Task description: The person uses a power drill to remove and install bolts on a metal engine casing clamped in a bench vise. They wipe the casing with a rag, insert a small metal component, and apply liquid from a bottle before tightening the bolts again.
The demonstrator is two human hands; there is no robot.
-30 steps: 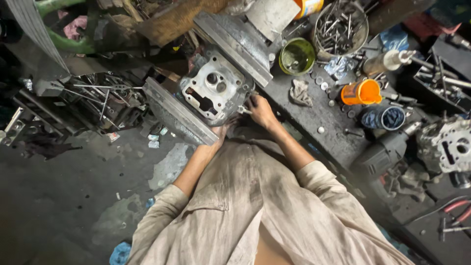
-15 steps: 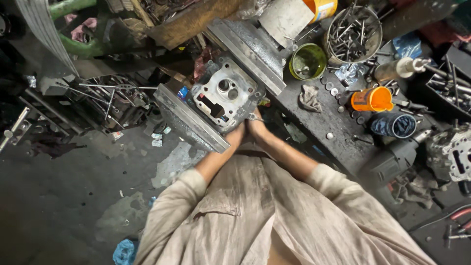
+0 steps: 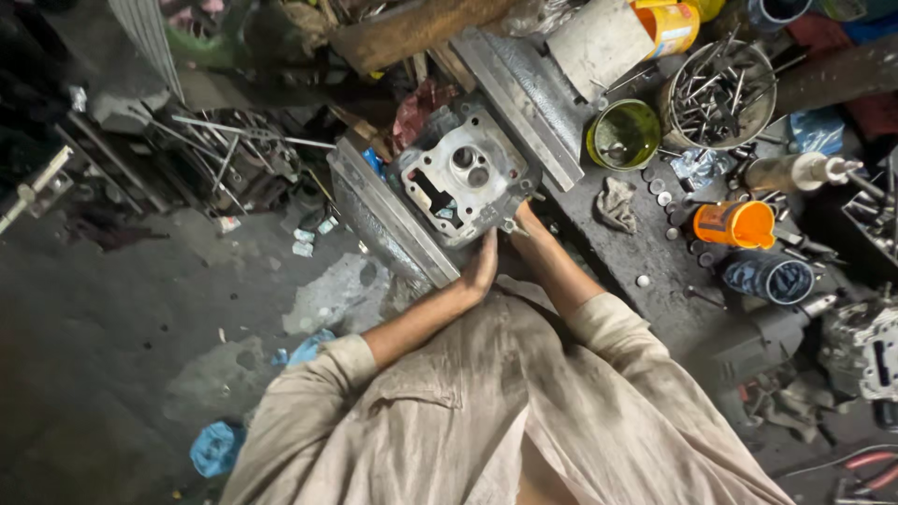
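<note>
Gripping the near edge of a grey metal engine part (image 3: 465,180), both hands sit at its lower side. Left hand (image 3: 482,266) lies palm flat vs the bottom edge, fingers together and pressed on the metal, not wrapped round it. Right hand (image 3: 524,223) is at the near right corner; can't tell if its fingers are curled or open, mostly hidden behind the part. Part rests between two grey metal bars (image 3: 393,229) at the bench (image 3: 655,252) edge, face w/ round holes turned up. Looks like a cast block: prob heavy, stiff, oily so slippery, w/ sharp fins and studs. Best hold, I'd judge: two hands under opposite sides, not by the thin studs. Orange cup (image 3: 734,224) and yellow-green tin (image 3: 624,134) stand well apart.
</note>
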